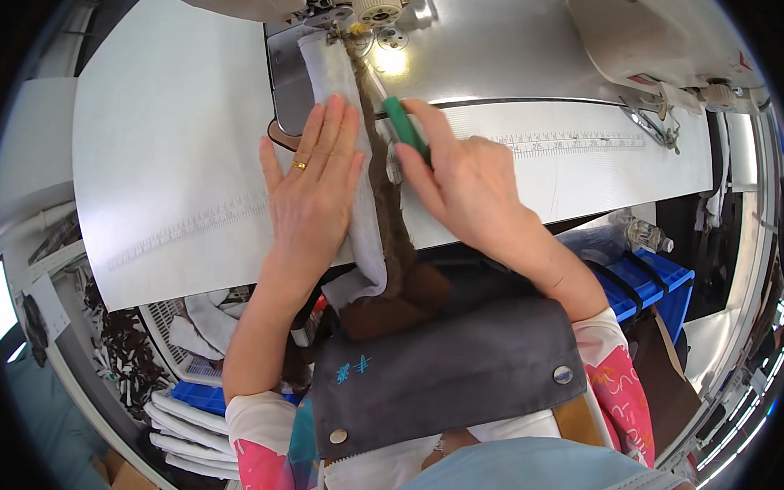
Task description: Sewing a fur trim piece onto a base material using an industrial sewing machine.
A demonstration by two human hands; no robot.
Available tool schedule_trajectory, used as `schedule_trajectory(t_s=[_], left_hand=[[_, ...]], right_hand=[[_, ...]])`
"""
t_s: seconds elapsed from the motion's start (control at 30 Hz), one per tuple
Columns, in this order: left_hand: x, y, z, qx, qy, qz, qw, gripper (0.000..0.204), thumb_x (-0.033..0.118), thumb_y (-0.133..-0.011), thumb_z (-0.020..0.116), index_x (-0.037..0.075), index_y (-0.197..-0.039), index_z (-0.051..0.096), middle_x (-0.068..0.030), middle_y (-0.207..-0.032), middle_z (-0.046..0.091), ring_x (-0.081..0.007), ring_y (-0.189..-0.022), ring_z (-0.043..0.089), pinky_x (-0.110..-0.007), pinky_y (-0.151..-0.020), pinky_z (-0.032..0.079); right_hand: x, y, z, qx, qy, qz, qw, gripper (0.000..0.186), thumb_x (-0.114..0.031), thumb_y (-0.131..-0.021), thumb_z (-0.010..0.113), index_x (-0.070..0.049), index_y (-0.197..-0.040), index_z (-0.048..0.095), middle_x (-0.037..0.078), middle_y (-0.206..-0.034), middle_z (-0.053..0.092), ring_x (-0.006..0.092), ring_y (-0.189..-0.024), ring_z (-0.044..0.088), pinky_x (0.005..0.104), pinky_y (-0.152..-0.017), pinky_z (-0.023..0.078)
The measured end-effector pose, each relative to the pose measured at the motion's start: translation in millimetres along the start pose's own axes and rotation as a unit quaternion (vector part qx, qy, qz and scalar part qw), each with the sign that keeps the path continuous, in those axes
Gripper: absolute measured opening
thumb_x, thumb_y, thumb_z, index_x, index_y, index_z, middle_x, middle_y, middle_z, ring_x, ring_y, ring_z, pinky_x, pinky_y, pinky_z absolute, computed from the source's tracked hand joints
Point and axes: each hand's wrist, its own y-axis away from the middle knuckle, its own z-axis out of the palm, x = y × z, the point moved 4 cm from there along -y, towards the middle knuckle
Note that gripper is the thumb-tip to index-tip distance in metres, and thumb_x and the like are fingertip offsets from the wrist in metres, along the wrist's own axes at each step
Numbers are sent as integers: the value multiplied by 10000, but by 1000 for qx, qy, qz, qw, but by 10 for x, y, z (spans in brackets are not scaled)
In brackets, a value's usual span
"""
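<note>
My left hand [314, 183] lies flat, fingers together, on a long strip of white fleece [345, 82] that runs up to the needle of a sewing machine [375, 8]. A brown furry strip [393, 219] lies along the white strip's right edge and hangs off the table's front. My right hand [459, 178] grips a green-handled tool [403, 124] and presses its tip against the brown strip just right of the seam. A gold ring sits on my left ring finger.
The white sewing table [173, 149] carries printed ruler strips [570, 141]. Another white machine [661, 37] stands at the far right. A blue bin [652, 283] sits below right, and white fabric pieces fill baskets [188, 338] below left. A grey apron covers my lap.
</note>
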Motion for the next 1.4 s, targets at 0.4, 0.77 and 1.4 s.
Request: schedule_trajectory(t_s=[0.4, 0.77, 1.4], left_hand=[[-18, 8, 40, 3, 15, -8, 1000, 422, 165, -860, 568, 92, -1269, 495, -31, -1318, 485, -149, -1217, 454, -500, -1057, 114], [-27, 38, 12, 13, -17, 10, 1000, 394, 143, -840, 584, 111, -1229, 534, -12, -1290, 512, -132, -1183, 484, -496, -1044, 168], [-50, -54, -96, 47, 9, 33, 998, 323, 160, -803, 624, 107, -1120, 605, -4, -1163, 597, -161, -1062, 570, -478, -1004, 274]], right_hand=[[-7, -69, 189, -56, 5, -34, 998, 419, -149, -789, 608, -29, -1176, 498, 90, -515, 539, 285, -442, 531, 373, -423, 406], [185, 264, -220, -90, -75, -63, 991, 423, -119, -761, 616, -1, -1159, 535, 87, -548, 539, 261, -431, 490, 334, -473, 403], [-76, 312, -19, -147, -5, -145, 978, 511, -97, -696, 635, 4, -1184, 526, 18, -504, 468, 178, -418, 456, 299, -463, 340]])
